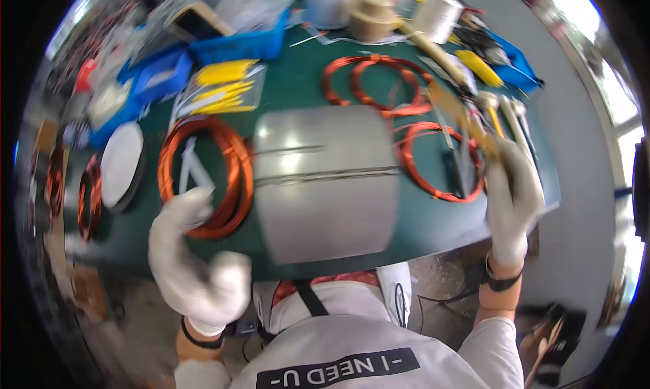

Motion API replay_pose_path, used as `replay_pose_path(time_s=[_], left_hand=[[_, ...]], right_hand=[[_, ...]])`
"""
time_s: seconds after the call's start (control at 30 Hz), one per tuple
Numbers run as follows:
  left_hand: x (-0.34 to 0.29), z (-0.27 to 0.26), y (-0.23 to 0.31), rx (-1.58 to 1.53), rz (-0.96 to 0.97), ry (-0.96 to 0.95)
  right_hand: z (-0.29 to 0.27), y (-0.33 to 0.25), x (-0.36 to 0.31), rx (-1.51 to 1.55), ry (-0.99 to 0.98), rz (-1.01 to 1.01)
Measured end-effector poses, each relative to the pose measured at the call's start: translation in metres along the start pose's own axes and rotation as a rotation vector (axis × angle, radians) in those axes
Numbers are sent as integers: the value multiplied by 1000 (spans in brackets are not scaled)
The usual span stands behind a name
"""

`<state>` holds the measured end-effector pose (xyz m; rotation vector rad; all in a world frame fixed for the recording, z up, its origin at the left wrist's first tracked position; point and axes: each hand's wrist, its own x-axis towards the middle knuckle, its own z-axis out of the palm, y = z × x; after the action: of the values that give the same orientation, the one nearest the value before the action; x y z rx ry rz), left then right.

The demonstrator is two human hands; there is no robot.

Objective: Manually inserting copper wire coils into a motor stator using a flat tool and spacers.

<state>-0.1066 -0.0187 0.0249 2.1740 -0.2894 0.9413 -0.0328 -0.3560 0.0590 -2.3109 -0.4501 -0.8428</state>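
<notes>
Glossy copper wire is gleaming in the big orange coil [206, 179] under the left hand [193, 260], which is wearing a matt white knitted cloth glove. The grey curved metal sheet [325, 186] is shining smooth and satiny. The dark green bench [298, 84] is looking matt; the blue plastic trays [240, 44] are looking glossy.

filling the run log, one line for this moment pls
left hand: on copper wire coil | right hand: grips tool handle | centre: grey metal cylinder | surface: green table
</notes>
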Motion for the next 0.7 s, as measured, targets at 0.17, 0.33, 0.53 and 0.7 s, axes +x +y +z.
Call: replay_pose_path(time_s=[0.17,0.33,0.53,0.7], left_hand=[[-62,22,-36,-276,-521,-321],[-101,37,-67,-622,-570,-376],[-134,43,-62,-303,-436,-341],[-113,79,-25,-24,-550,-85]], right_hand=[[-46,198,-28,-518,105,476],[-75,285,-36,-890,35,259],[31,69,-48,309,-298,128],[95,-7,-93,509,-229,80]])
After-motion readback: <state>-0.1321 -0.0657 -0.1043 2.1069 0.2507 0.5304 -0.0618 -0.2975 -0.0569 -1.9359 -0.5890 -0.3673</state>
